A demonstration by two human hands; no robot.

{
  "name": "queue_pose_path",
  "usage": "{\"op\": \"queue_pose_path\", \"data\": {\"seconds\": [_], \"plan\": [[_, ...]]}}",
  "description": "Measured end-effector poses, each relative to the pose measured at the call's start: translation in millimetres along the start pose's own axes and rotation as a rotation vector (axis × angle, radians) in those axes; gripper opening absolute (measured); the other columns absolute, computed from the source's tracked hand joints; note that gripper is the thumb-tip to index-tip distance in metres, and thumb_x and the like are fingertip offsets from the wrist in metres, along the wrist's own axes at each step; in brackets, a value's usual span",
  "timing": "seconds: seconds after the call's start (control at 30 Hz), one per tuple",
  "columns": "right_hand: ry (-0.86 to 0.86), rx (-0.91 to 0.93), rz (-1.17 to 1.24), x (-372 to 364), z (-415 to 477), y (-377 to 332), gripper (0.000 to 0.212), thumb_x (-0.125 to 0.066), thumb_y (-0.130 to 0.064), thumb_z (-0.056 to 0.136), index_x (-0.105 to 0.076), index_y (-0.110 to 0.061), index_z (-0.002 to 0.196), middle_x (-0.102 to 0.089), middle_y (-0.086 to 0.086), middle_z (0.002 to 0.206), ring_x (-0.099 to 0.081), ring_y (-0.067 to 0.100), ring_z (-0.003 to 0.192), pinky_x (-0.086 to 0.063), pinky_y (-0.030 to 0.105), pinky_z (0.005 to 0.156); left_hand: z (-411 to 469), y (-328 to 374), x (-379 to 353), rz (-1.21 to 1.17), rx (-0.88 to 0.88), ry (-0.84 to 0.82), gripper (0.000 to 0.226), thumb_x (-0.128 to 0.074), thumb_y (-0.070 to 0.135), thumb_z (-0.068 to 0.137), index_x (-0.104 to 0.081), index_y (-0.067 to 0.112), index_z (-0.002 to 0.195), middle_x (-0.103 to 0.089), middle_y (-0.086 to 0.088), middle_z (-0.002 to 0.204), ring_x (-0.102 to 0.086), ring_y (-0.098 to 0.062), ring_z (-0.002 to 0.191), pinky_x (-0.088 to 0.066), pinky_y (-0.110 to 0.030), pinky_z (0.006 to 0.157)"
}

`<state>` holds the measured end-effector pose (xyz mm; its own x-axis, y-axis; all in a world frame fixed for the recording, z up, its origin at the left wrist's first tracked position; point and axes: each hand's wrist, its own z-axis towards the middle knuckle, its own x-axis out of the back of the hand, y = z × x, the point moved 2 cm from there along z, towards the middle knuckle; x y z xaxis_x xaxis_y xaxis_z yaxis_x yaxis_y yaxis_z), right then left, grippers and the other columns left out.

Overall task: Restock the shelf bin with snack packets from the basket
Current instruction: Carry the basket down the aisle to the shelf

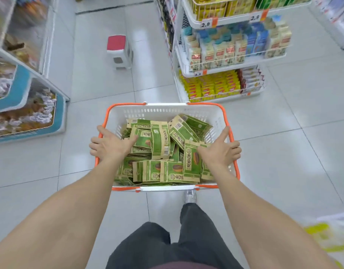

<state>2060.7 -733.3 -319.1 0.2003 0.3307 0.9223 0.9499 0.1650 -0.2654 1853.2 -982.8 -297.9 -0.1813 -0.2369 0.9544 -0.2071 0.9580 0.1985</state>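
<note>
Carrying step, I'd say: left hand (109, 144) and right hand (219, 150) each clasp a side rim of the basket (163, 111); next, set down, lift packets (159, 144) out.

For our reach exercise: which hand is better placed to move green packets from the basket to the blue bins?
Probably the left hand: it grips the basket rim nearest the blue bins; the right hand would have to reach across.

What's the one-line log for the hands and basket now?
left hand: grips left side of orange-rimmed white plastic basket | right hand: grips right side | contents: green-and-tan snack packets, piled
</note>
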Motion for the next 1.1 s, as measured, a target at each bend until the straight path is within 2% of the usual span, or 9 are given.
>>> {"op": "queue_pose_path", "data": {"seconds": [0.3,0.4,0.57,0.7,0.8,0.9,1.1], "plan": [[0.009,0.305,-0.053,-8.7,98.8,-236.2,0.136,-0.084,-0.065,0.055,-0.007,-0.027,0.161,-0.042,0.033,0.127,-0.044,0.045,0.112,-0.035,0.053,0.099,169.0,39.7,51.6,-0.157,0.203,0.05,0.138,-0.076,0.088,0.053,-0.017,0.016,0.155,-0.043,-0.03,0.138,-0.044,-0.044,0.124,-0.038,-0.054,0.102],[-0.018,0.358,-0.092,-28.5,121.2,-323.3,0.137,-0.086,-0.065,0.055,-0.007,-0.026,0.161,-0.039,0.035,0.132,-0.041,0.046,0.118,-0.033,0.055,0.102,244.5,46.0,65.9,-0.169,0.266,0.057,0.141,-0.073,0.091,0.051,-0.016,0.015,0.155,-0.043,-0.029,0.142,-0.044,-0.044,0.127,-0.038,-0.055,0.103],[-0.039,0.418,-0.123,-74.4,148.1,-475.7,0.139,-0.088,-0.062,0.048,-0.009,-0.027,0.158,-0.042,0.031,0.125,-0.045,0.047,0.11,-0.036,0.056,0.097,385.7,49.1,86.7,-0.242,0.342,0.046,0.137,-0.069,0.091,0.048,-0.025,0.01,0.15,-0.044,-0.027,0.142,-0.045,-0.043,0.129,-0.039,-0.056,0.105],[-0.066,0.484,-0.111,-99.3,162.3,-586.9,0.143,-0.091,-0.062,0.046,-0.009,-0.028,0.158,-0.041,0.034,0.128,-0.045,0.05,0.116,-0.037,0.058,0.101,483.8,48.8,109.5,-0.266,0.398,0.042,0.138,-0.068,0.091,0.049,-0.022,0.011,0.152,-0.041,-0.028,0.146,-0.041,-0.043,0.134,-0.038,-0.058,0.106],[-0.096,0.535,-0.124,-112.9,171.5,-668.5,0.138,-0.09,-0.061,0.052,-0.01,-0.03,0.159,-0.041,0.033,0.129,-0.045,0.049,0.117,-0.035,0.056,0.104,555.8,53.5,128.4,-0.254,0.444,0.066,0.142,-0.069,0.091,0.049,-0.02,0.011,0.155,-0.037,-0.029,0.15,-0.037,-0.044,0.138,-0.038,-0.06,0.108],[-0.114,0.584,-0.133,-133.3,188.0,-748.5,0.129,-0.09,-0.055,0.056,-0.013,-0.032,0.157,-0.041,0.031,0.127,-0.044,0.048,0.115,-0.034,0.056,0.103,626.3,63.3,142.2,-0.234,0.496,0.093,0.134,-0.071,0.089,0.052,-0.025,0.009,0.149,-0.039,-0.028,0.148,-0.038,-0.045,0.136,-0.037,-0.06,0.109],[-0.163,0.66,-0.136,-194.7,244.3,-912.8,0.116,-0.089,-0.051,0.056,-0.022,-0.026,0.148,-0.042,0.028,0.124,-0.044,0.047,0.11,-0.034,0.053,0.1,773.9,84.7,141.1,-0.223,0.624,0.08,0.13,-0.073,0.089,0.053,-0.027,0.01,0.145,-0.042,-0.029,0.147,-0.041,-0.046,0.136,-0.035,-0.059,0.111]]}}
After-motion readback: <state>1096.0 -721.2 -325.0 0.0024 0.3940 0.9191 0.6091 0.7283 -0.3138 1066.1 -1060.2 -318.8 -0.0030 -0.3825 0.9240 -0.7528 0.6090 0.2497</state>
